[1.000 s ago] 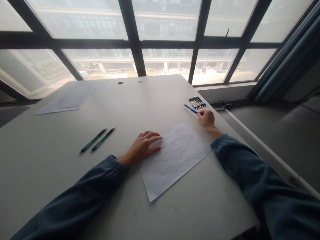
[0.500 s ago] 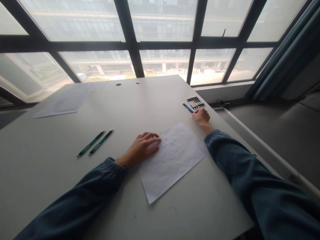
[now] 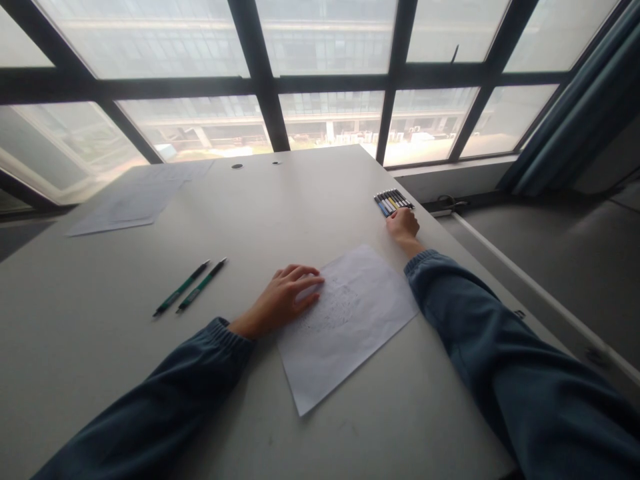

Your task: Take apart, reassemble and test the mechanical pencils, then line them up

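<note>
My left hand [image 3: 281, 297] lies flat with fingers spread over the left edge of a white sheet of paper [image 3: 345, 353], which bears faint dark markings. To the right and farther off, my right hand [image 3: 403, 225] is closed at the near end of a blue pen [image 3: 383, 208]. That pen lies against the left side of a row of several pens [image 3: 399, 198], mostly black and white with a yellow one among them. The curled fingers hide the pen's lower end and part of the row's near ends.
Two green pens [image 3: 181, 289] [image 3: 203, 285] lie side by side left of my left hand. More paper sheets [image 3: 127, 203] rest at the white table's far left. Two round inserts [image 3: 237, 167] sit near the back edge, before large windows. The table's right edge runs close by the pen row.
My right hand has brought the blue pen rightward and slightly away from me, up against the row; a gap separated them before. My left hand stays put on the paper.
</note>
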`<state>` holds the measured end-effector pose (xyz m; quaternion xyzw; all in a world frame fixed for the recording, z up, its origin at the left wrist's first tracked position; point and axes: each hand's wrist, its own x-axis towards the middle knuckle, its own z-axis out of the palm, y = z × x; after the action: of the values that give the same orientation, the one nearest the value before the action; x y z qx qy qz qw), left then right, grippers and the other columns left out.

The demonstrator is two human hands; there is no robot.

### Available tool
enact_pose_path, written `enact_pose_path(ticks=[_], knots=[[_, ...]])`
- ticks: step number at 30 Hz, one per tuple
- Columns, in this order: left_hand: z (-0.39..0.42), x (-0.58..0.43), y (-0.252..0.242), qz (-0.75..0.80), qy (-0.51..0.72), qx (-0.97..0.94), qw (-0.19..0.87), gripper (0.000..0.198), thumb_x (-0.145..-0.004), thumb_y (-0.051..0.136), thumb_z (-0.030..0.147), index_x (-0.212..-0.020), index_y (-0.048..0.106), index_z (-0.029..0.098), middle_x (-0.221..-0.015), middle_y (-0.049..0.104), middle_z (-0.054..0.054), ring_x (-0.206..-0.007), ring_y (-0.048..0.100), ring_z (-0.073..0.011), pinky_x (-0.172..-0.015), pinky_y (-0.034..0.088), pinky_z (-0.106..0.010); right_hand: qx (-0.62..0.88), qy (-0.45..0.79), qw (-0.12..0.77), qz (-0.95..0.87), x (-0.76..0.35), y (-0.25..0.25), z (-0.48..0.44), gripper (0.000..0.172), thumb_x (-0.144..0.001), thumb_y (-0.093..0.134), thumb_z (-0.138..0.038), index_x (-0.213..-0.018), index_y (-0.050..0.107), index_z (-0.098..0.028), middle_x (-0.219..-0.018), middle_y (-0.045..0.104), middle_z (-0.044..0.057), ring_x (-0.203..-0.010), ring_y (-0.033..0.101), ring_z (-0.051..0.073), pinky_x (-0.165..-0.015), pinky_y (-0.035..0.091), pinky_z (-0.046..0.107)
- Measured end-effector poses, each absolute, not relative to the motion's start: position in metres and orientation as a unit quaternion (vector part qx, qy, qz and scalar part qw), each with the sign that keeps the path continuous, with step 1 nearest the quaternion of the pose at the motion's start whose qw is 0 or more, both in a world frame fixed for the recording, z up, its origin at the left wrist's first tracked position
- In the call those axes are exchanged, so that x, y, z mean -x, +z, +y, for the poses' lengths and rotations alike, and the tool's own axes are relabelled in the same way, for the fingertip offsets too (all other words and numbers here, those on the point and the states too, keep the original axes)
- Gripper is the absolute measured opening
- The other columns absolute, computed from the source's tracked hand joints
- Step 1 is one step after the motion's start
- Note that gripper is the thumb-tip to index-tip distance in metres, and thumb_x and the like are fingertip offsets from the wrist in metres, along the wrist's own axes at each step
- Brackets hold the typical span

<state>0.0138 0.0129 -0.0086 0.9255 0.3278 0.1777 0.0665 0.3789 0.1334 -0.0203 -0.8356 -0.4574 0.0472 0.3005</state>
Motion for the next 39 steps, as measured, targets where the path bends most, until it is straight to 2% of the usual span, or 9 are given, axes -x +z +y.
enact_pose_path(ticks=[6,39], knots=[[0.0124,-0.0139,-0.0078,0.335,0.156,-0.927,0.066,0.031,-0.098,0.055,0.041,-0.126,0.067,0.033,-0.134,0.063,-0.005,-0.124,0.055,-0.0258,-0.104,0.043,-0.043,0.834,0.042,0.296,-0.463,-0.38,-0.0228,0.1338,0.019,-0.089,0.057,-0.021,-0.096,0.074,-0.015,-0.105,0.072,0.018,-0.102,0.069,0.033,-0.092,0.053,0.048],[0.0139,-0.0117,-0.0108,0.333,0.161,-0.927,0.062,0.033,-0.098,0.054,0.044,-0.126,0.067,0.033,-0.134,0.064,-0.006,-0.124,0.055,-0.0269,-0.103,0.045,-0.045,0.83,0.022,0.29,-0.476,-0.3831,-0.0257,0.1347,0.02,-0.089,0.065,-0.026,-0.102,0.073,-0.013,-0.109,0.072,0.019,-0.105,0.069,0.033,-0.093,0.053,0.045]])
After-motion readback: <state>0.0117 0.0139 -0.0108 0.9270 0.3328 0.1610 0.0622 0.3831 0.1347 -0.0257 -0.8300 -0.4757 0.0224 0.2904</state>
